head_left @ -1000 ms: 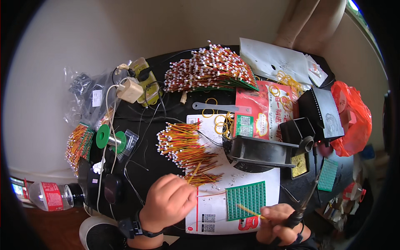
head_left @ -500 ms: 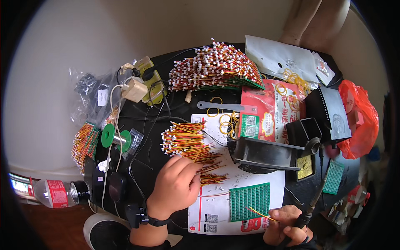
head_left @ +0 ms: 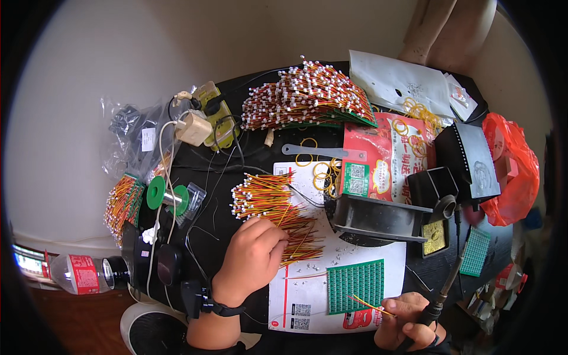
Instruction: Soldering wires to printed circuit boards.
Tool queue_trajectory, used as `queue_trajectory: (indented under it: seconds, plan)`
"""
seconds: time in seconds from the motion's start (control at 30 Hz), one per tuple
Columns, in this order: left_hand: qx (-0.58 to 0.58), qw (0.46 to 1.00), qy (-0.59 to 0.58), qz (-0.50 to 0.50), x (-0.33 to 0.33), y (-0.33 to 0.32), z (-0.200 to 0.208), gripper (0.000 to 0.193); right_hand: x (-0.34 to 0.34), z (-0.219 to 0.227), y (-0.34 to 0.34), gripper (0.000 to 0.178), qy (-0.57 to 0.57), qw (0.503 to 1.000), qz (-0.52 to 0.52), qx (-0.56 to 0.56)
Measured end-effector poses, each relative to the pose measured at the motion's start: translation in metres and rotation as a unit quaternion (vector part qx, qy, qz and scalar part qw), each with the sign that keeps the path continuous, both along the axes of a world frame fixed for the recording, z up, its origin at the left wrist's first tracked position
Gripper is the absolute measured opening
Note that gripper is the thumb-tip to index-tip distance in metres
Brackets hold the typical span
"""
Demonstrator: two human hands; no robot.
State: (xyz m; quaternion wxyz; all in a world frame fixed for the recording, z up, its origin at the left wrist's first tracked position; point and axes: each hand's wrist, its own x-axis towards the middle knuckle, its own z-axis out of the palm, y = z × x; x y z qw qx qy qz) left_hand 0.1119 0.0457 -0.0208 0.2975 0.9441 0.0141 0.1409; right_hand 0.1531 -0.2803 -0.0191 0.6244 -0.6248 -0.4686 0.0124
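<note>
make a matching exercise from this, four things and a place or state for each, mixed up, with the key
1 left hand
2 right hand
3 solder spool
4 larger green board

A green-ended, left of the wire pile
B lying on the white sheet
C gripping the soldering iron
D at the wire pile

Pairs: 1-D, 2-C, 3-A, 4-B
</note>
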Motion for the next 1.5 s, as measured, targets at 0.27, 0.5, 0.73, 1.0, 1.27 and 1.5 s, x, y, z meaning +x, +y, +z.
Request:
queue_trajectory:
  seconds: [0.27,0.5,0.73,1.0,1.27,1.5]
  plan:
    - [0.034,0.999,-0.002,-0.016,-0.005,-0.009,0.012,0.010,0.004,0.004,0.013,0.046,-0.064,0.997,-0.038,0.021]
    - [-0.004,0.997,-0.076,0.005,-0.004,-0.018,0.013,0.013,0.002,0.012,0.030,0.045,-0.138,0.985,-0.095,-0.029]
    - [0.017,1.000,-0.007,-0.011,-0.009,-0.018,0.008,0.014,0.002,-0.005,0.024,0.044,-0.171,0.979,-0.105,-0.026]
    - [0.034,0.999,0.000,-0.020,-0.011,-0.013,0.006,0.010,0.002,-0.002,0.023,0.045,-0.162,0.981,-0.094,-0.046]
    - [-0.156,0.982,-0.092,-0.046,-0.027,-0.044,0.037,0.020,-0.004,0.002,0.032,0.045,-0.143,0.983,-0.108,-0.037]
    - [-0.273,0.937,-0.145,-0.162,-0.042,-0.089,0.039,0.007,-0.010,0.009,0.052,0.050,-0.133,0.990,0.007,0.053]
